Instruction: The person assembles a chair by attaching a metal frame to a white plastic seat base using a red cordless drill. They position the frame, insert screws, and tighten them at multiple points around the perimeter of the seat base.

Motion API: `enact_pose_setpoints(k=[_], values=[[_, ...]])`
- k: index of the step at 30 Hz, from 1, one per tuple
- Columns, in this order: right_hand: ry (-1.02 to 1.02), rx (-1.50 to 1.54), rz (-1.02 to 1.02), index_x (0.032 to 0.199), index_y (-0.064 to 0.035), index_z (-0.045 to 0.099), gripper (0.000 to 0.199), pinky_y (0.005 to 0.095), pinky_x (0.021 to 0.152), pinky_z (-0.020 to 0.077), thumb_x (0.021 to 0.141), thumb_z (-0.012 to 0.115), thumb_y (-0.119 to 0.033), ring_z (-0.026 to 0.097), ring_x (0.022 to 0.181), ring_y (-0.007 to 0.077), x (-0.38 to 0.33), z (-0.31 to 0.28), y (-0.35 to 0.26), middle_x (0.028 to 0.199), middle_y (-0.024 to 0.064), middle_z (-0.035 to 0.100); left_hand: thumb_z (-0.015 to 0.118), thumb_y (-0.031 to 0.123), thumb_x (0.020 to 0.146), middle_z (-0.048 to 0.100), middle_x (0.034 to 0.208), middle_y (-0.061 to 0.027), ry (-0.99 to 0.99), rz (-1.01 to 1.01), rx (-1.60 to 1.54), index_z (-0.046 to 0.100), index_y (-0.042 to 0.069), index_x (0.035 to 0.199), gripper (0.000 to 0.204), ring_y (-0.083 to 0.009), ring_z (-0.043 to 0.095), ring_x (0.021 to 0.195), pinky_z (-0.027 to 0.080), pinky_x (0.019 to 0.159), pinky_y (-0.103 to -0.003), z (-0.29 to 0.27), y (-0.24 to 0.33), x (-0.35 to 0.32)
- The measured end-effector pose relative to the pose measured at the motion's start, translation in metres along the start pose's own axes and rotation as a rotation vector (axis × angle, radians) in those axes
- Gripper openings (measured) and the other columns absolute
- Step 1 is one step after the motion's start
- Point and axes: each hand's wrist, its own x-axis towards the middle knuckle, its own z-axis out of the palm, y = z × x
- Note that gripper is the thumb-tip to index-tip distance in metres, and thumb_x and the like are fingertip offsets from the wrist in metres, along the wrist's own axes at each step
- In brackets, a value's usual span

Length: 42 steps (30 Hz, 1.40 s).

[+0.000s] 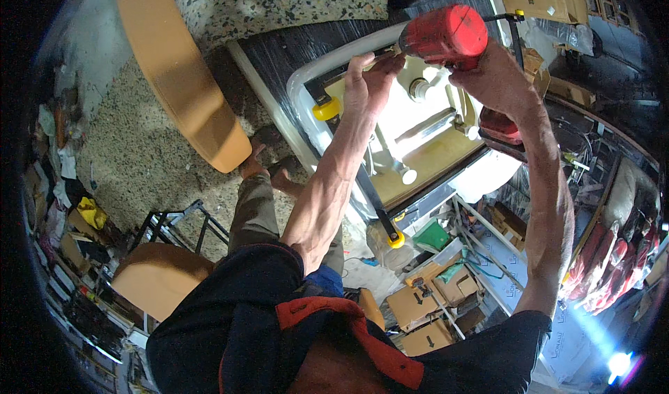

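My right hand [498, 80] is wrapped round the grip of a red cordless drill [446, 35], with its red battery base [500, 127] below the wrist. The drill's nose points left, toward the fingers of my left hand [373, 84]. Those fingers are pinched together at the nose; whatever is between them is too small to make out. Both hands are over a tan panel [425, 178] set in a pale rounded frame [298, 87]. Black bars with yellow ends [325, 109] stick out at its corners. White round-ended posts [409, 177] rise from the brightly lit panel.
On the left lies a long curved tan padded piece [181, 73]. Another tan cushion [160, 279] is near a black metal frame [181, 223]. Cardboard boxes [411, 307] stand at lower right, and red wrapped bundles [613, 261] at far right. A bright lamp [619, 365] shines at bottom right.
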Motion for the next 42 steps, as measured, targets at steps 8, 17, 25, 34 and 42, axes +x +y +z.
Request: enact_pose_setpoints(k=[8,17,25,34,42], values=[[-0.025,0.019,0.031,0.113,-0.0068,0.066,0.036,0.0433,0.085,0.057,0.077,0.064,-0.01,0.071,0.094,0.0354,-0.002,0.018,0.0,0.094,0.0192,0.073,0.069,0.009,0.081,0.06,0.114,-0.0282,0.017,0.024,0.02,0.057,-0.002,0.117,0.039,-0.0433,0.06,0.112,0.048,0.105,-0.056,-0.011,0.0,0.007],[-0.025,0.141,-0.017,0.117,-0.0067,0.064,0.041,0.0399,0.084,0.0559,0.076,0.062,-0.009,0.07,0.092,0.0325,-0.001,0.023,0.015,0.096,0.017,0.071,0.066,0.012,0.081,0.051,0.134,-0.0297,-0.018,0.094,0.124,0.049,-0.01,0.128,0.054,-0.0433,0.048,0.131,0.033,0.119,-0.058,-0.006,-0.004,0.003],[-0.053,0.071,0.02,0.115,-0.0071,0.064,0.038,0.0416,0.084,0.056,0.077,0.061,-0.01,0.071,0.094,0.0341,0.002,0.018,0.006,0.096,0.018,0.072,0.064,0.013,0.084,0.055,0.133,-0.0287,-0.063,0.097,0.159,0.054,-0.01,0.124,0.047,-0.0426,0.048,0.134,0.029,0.121,-0.059,-0.003,-0.003,-0.001],[-0.079,0.056,0.081,0.117,-0.007,0.062,0.039,0.042,0.083,0.0564,0.077,0.061,-0.01,0.071,0.093,0.035,0.004,0.019,0.006,0.096,0.0187,0.072,0.065,0.014,0.086,0.059,0.13,-0.0274,-0.112,0.084,0.141,0.055,-0.009,0.124,0.046,-0.0405,0.048,0.134,0.027,0.122,-0.059,-0.004,-0.003,-0.002],[-0.078,0.035,0.082,0.119,-0.0061,0.061,0.042,0.0428,0.087,0.0566,0.077,0.061,-0.009,0.071,0.097,0.0362,0.002,0.017,-0.001,0.098,0.0196,0.073,0.067,0.014,0.085,0.061,0.127,-0.0253,-0.136,0.041,0.097,0.06,-0.007,0.116,0.038,-0.0381,0.052,0.13,0.03,0.121,-0.057,-0.005,0.0,-0.001]])
